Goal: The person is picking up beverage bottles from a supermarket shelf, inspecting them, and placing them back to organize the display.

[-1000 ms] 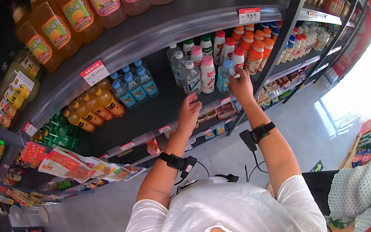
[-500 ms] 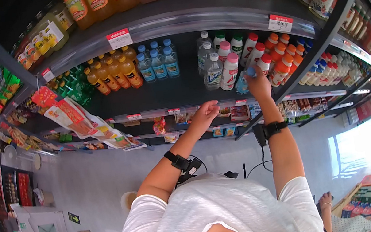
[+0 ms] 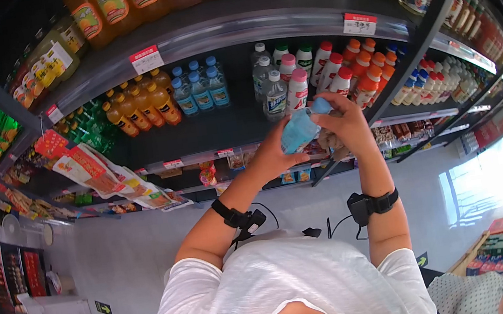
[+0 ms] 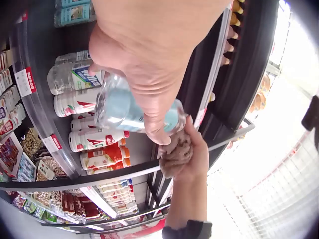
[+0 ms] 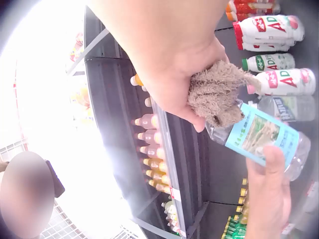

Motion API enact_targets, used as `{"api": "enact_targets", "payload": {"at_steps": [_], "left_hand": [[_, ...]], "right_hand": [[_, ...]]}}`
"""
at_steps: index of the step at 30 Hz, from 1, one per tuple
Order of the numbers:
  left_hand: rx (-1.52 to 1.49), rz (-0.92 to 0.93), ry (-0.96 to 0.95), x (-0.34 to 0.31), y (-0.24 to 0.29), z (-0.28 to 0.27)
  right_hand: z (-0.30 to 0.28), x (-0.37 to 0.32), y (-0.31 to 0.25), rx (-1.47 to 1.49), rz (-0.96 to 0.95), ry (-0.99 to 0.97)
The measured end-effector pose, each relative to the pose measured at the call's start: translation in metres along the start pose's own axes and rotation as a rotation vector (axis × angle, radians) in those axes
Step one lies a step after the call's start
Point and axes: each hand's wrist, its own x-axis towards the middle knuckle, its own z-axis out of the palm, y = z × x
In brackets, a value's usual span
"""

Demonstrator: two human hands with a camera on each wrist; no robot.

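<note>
A clear bottle with a light blue label (image 3: 299,130) and blue cap (image 3: 321,106) is tilted in front of the shelf, held between both hands. My left hand (image 3: 273,154) grips its lower body, the thumb across the label in the left wrist view. At the cap end, my right hand (image 3: 350,127) holds the bottle by its neck and cap. A bunched brown cloth (image 5: 217,92) is tucked in the right hand, against the bottle's neck; it hides part of the neck in the right wrist view. White milk-drink bottles (image 3: 297,89) and clear bottles (image 3: 274,99) stand just behind.
Farther left on the same shelf (image 3: 216,136) are blue-capped bottles (image 3: 200,90) and orange drink bottles (image 3: 141,105). A dark post (image 3: 427,33) rises at the right, and snack packets (image 3: 96,169) hang at the left. Someone in dotted clothing (image 3: 471,299) is at the lower right.
My right hand has brought the blue-capped bottle forward from the shelf and tilted it. My left hand, earlier apart from it, has come up and taken hold of the bottle's body.
</note>
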Motion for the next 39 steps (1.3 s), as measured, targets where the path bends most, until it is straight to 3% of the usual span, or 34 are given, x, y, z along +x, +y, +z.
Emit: {"api": "enact_targets", "payload": {"at_steps": [4, 8, 9, 12, 13, 14, 15, 16, 19, 23, 25, 26, 28, 31, 33, 36, 39], "left_hand": [[-0.037, -0.047, -0.049, -0.01, -0.003, -0.006], [-0.249, -0.143, -0.099, -0.016, -0.025, -0.013], [-0.318, -0.184, -0.113, -0.017, -0.023, -0.016], [-0.451, -0.251, -0.126, -0.016, -0.025, -0.019], [-0.483, -0.261, -0.125, -0.015, -0.026, -0.018], [-0.429, -0.186, -0.089, -0.015, -0.023, -0.017], [-0.374, -0.112, -0.054, -0.015, -0.018, -0.017], [-0.319, -0.034, -0.021, -0.014, -0.015, -0.017], [-0.303, -0.182, -0.099, -0.018, -0.03, -0.021], [-0.708, -0.28, -0.413, -0.021, -0.026, -0.036], [-1.015, -0.377, -0.664, -0.023, -0.023, -0.04], [-1.095, -0.369, -0.698, -0.023, -0.021, -0.038], [-1.254, -0.354, -0.759, -0.022, -0.018, -0.034], [-1.231, -0.438, -0.711, -0.018, -0.025, -0.035], [-1.022, -0.419, -0.638, -0.014, -0.026, -0.036], [-0.776, -0.337, -0.518, -0.011, -0.028, -0.034], [-0.554, -0.265, -0.52, -0.007, -0.031, -0.032]], "right_hand": [[0.011, -0.002, -0.002, -0.002, 0.003, -0.024], [0.007, 0.004, 0.007, 0.721, 0.167, 0.234], [0.016, 0.009, 0.01, 0.831, 0.086, 0.384], [0.056, -0.003, -0.015, 0.627, -0.1, 0.311], [0.062, -0.001, 0.006, 0.203, -0.082, 0.209], [0.076, 0.012, 0.038, -0.423, -0.647, 0.182], [0.093, 0.004, 0.023, -0.574, -0.6, 0.247], [0.098, 0.004, 0.024, -0.44, -0.502, 0.289], [0.099, 0.007, 0.03, -0.031, -0.219, 0.368], [0.07, 0.01, 0.029, 0.765, 0.102, -0.059], [0.074, 0.004, 0.028, 0.981, 0.042, -0.166], [0.078, 0.0, 0.028, 1.086, 0.012, -0.223], [0.081, -0.001, 0.035, 1.079, 0.014, -0.147], [0.078, -0.008, 0.037, 0.934, 0.121, 0.049], [0.077, -0.013, 0.036, 0.785, 0.19, 0.243], [0.061, -0.02, 0.042, 0.584, 0.066, 0.418], [0.05, -0.027, 0.003, 0.654, -0.08, 0.42]]}}
